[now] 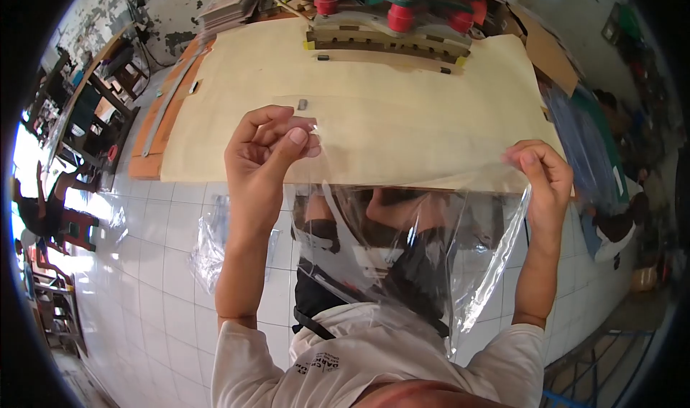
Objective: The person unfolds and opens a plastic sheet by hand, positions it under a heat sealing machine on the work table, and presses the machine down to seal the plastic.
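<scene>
A clear plastic sheet (388, 228) hangs between my two hands over my lap, its lower part creased and shiny. My left hand (269, 145) pinches its upper left corner between thumb and fingers, above the cream-coloured table covering (237, 70). At the other side my right hand (543, 171) grips the upper right edge, fingers curled, near the front right corner of the table. The sheet's top edge lies over the table's front edge. A small grey piece (302, 104) rests on the covering just beyond my left hand.
A green machine with red knobs (399, 17) stands at the table's back, above a slotted bar (388, 45). A metal ruler (169, 106) lies on the left. Clear plastic sheets (586, 142) are stacked at the right; crumpled plastic (212, 243) is on the floor. Other people sit at both sides.
</scene>
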Tool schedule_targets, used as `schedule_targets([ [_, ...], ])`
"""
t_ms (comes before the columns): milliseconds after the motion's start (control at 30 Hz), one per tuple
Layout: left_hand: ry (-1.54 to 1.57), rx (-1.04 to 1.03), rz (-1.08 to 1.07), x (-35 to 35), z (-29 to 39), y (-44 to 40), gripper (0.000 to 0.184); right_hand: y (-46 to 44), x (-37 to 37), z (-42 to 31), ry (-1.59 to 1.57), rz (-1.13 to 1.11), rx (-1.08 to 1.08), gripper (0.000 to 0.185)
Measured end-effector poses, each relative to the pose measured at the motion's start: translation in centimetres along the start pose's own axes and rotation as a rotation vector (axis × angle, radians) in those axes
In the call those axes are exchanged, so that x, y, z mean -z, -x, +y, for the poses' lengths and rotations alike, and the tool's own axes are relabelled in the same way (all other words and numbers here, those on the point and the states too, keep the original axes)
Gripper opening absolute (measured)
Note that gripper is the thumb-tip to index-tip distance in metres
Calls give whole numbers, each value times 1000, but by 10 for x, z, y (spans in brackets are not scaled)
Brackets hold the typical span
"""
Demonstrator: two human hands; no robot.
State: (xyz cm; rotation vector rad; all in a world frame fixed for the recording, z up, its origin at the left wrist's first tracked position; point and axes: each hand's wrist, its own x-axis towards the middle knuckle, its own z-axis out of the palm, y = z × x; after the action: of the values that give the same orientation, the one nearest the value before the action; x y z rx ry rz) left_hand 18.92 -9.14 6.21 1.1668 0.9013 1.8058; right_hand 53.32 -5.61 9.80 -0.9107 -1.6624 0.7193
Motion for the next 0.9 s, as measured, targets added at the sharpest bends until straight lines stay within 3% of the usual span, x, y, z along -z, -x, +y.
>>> schedule_targets([
  [533, -55, 11, 48, -7, -3, -1, 37, 13, -6, 1, 39, 65, 35, 16],
  [633, -44, -95, 27, -6, 3, -6, 38, 16, 9, -8, 75, -39, 145, 22],
  [667, -26, -133, 12, -6, 7, -6, 39, 14, 15, -10, -121, -314, 232, 26],
  [700, -10, -157, -40, -10, 11, -6, 38, 13, 18, -11, -319, -588, 318, 31],
  [733, -9, -160, -40, -14, 13, -5, 38, 14, 18, -13, -318, -589, 321, 31],
  [800, -1, -217, -329, -25, 15, -1, 37, 22, 16, -18, -502, -732, 177, 38],
  [833, -85, -232, -405, -33, 16, 3, 38, 26, 13, -19, -544, -697, 144, 27],
  [867, -102, -243, -491, -42, 17, 8, 39, 24, 9, -23, -541, -698, 146, 27],
  [900, -145, -262, -603, -49, 17, 11, 43, 16, -1, -33, -201, -622, 275, 25],
])
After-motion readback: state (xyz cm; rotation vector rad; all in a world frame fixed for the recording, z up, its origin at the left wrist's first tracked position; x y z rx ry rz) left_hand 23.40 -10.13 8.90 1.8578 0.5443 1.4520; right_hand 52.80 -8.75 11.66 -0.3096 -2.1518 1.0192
